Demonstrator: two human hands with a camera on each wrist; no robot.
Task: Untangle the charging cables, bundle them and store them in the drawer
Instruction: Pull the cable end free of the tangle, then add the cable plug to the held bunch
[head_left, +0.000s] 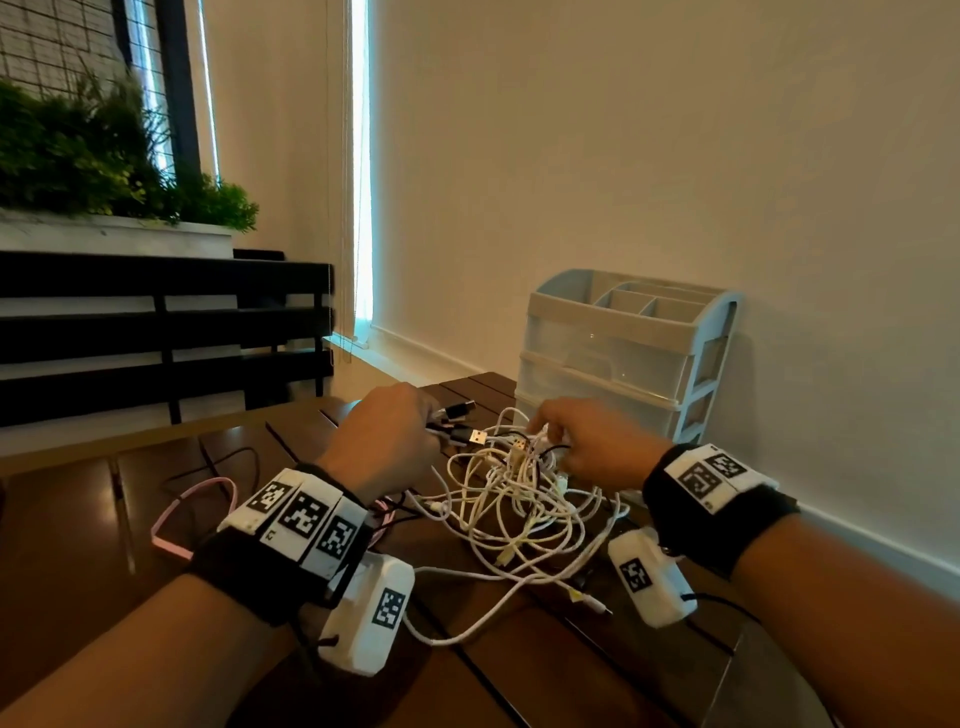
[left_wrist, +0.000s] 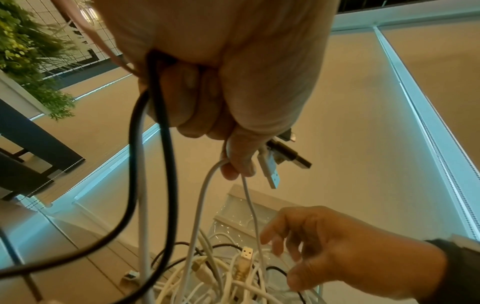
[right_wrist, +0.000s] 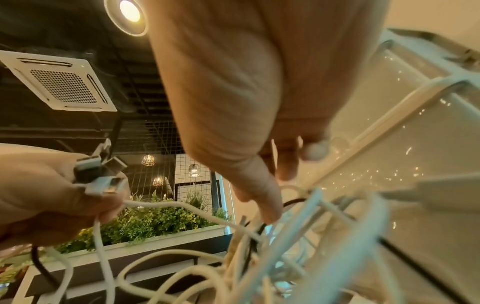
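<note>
A tangle of white charging cables (head_left: 519, 499) lies on the dark wooden table (head_left: 545, 675) in front of the drawer unit (head_left: 623, 353). My left hand (head_left: 410, 426) is raised left of the pile and grips several cable ends. Their USB plugs (left_wrist: 272, 172) stick out past the thumb, and black cables (left_wrist: 166, 164) and white ones hang from the fist. My right hand (head_left: 550, 436) hovers over the pile's far side with fingers (left_wrist: 272, 236) spread and loose, touching the strands but holding none that I can see. A beige USB plug (left_wrist: 245, 255) pokes up beneath it.
A pink cable (head_left: 182, 514) and thin black cables trail over the table to the left. The translucent drawers are closed, and the unit stands against the wall (head_left: 675, 156). A black slatted bench (head_left: 156, 332) and a planter (head_left: 104, 156) stand at the far left.
</note>
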